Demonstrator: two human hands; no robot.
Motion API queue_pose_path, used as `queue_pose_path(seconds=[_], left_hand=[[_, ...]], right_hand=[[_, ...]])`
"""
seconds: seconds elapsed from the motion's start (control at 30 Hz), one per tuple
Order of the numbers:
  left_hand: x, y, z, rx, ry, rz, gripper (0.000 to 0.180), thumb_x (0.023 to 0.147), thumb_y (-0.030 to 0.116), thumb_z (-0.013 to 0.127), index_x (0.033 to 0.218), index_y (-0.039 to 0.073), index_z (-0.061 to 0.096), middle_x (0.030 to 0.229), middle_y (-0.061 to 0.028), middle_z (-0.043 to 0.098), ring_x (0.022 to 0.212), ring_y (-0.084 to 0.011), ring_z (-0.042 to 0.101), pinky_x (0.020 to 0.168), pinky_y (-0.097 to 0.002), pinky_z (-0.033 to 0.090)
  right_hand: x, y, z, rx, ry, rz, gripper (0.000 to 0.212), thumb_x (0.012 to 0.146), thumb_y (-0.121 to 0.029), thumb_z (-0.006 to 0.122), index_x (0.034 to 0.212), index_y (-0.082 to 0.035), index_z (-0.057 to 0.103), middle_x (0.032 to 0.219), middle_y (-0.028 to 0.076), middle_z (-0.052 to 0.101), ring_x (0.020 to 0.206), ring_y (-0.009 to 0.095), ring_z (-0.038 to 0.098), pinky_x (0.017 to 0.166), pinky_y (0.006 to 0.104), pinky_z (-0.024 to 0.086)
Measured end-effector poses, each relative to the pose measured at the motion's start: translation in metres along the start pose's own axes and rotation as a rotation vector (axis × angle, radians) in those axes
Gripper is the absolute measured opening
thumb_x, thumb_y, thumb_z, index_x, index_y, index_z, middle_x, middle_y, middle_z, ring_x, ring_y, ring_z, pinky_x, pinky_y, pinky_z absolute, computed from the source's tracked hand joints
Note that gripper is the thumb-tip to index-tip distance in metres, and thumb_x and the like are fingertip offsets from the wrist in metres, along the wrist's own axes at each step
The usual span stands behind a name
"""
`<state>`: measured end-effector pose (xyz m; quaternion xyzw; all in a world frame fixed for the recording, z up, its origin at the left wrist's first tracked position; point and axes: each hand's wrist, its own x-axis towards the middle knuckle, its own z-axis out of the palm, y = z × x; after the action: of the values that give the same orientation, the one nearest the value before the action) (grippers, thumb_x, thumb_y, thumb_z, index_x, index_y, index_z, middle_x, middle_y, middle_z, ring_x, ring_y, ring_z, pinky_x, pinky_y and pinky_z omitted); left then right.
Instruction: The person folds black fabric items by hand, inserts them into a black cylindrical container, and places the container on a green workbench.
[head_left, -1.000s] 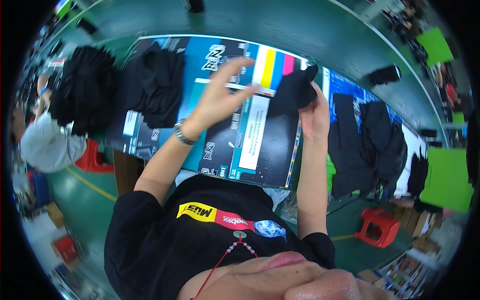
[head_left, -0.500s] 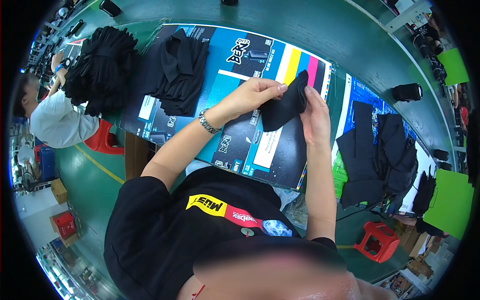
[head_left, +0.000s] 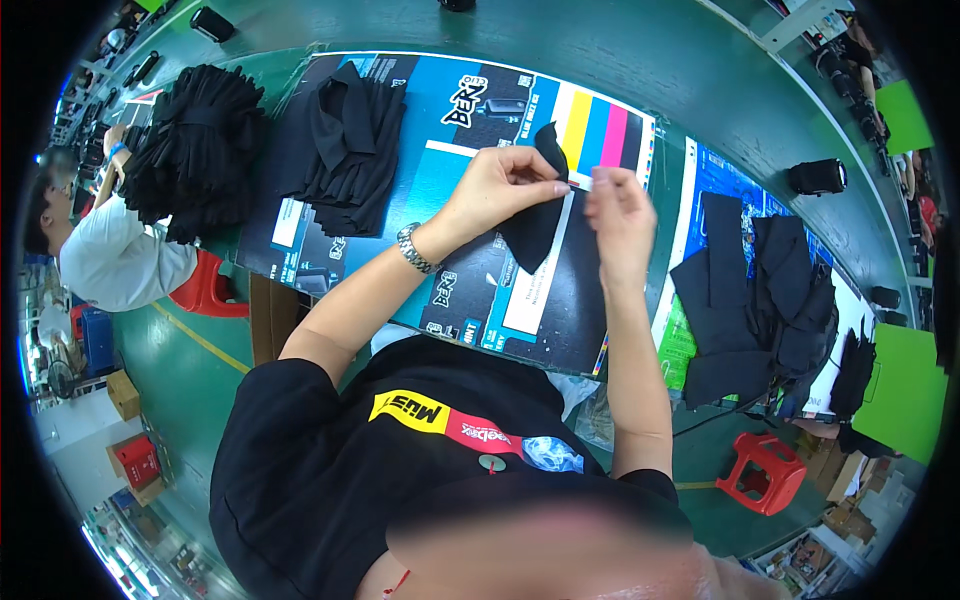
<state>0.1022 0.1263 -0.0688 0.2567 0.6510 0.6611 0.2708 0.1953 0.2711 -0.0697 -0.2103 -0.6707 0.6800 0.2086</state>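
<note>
My left hand (head_left: 505,192) pinches a black fabric piece (head_left: 533,232) over the printed sheet. The piece hangs below my fingers in a folded point, and its upper corner sticks up behind them. A small pale and reddish bit, too small to name, shows at my left fingertips. Just to the right, my right hand (head_left: 622,215) is apart from the fabric, thumb and fingers drawn together. Whatever its fingertips may hold cannot be made out.
A bundle of black fabric strips (head_left: 200,150) and a stack of folded black pieces (head_left: 350,150) lie to the left. More black fabric pieces (head_left: 735,300) lie on a table at right. Red stools (head_left: 762,472) stand on the floor. A person in white (head_left: 125,245) sits at far left.
My right hand has let go of the black fabric piece and its fingers have curled in. My left hand keeps the piece, which has shifted left and turned narrower.
</note>
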Motion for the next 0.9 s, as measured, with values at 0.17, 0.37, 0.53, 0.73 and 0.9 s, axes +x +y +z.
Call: queue_pose_path(seconds=[0.17,0.37,0.53,0.73,0.9], left_hand=[[-0.002,-0.003,0.004,0.191,-0.111,0.073,0.013,0.082,0.011,0.071,0.089,0.001,0.066,0.079,-0.0004,0.064,0.069,-0.0023,0.056,0.062,-0.0171,0.044],[0.000,-0.003,0.002,-0.207,-0.045,-0.077,0.016,0.089,0.017,0.065,0.094,0.002,0.064,0.086,-0.0008,0.064,0.076,-0.0036,0.055,0.067,-0.0187,0.043],[0.002,-0.007,-0.002,-0.230,-0.060,-0.064,0.017,0.088,0.018,0.065,0.098,0.004,0.062,0.085,0.0008,0.061,0.076,-0.0049,0.055,0.069,-0.0195,0.044],[0.002,-0.008,-0.005,-0.237,-0.067,-0.070,0.015,0.087,0.016,0.067,0.095,0.004,0.062,0.084,0.0006,0.061,0.074,-0.0057,0.057,0.069,-0.0200,0.046],[0.005,-0.011,-0.007,-0.303,-0.060,-0.067,0.013,0.088,0.016,0.066,0.094,0.005,0.062,0.086,0.0002,0.061,0.076,-0.0059,0.057,0.070,-0.0201,0.046]], right_hand=[[0.002,0.007,0.002,0.263,-0.157,0.183,0.012,0.088,-0.014,0.066,0.092,-0.002,0.064,0.077,0.000,0.062,0.062,0.005,0.053,0.054,0.0194,0.041],[0.001,0.004,0.000,0.256,-0.150,0.142,0.010,0.086,-0.009,0.067,0.092,-0.001,0.064,0.082,0.002,0.064,0.066,0.007,0.057,0.059,0.0209,0.045],[-0.006,0.002,0.008,0.065,-0.150,0.027,0.012,0.083,-0.003,0.069,0.092,0.000,0.063,0.084,0.004,0.065,0.074,0.008,0.061,0.063,0.0201,0.048],[-0.007,0.000,0.006,0.074,-0.206,0.002,0.013,0.083,-0.001,0.068,0.095,0.003,0.063,0.087,0.005,0.067,0.079,0.010,0.063,0.068,0.0209,0.049],[-0.002,0.000,0.004,0.104,-0.195,0.030,0.010,0.084,-0.001,0.067,0.094,0.002,0.065,0.087,0.005,0.067,0.079,0.009,0.062,0.067,0.0218,0.048]])
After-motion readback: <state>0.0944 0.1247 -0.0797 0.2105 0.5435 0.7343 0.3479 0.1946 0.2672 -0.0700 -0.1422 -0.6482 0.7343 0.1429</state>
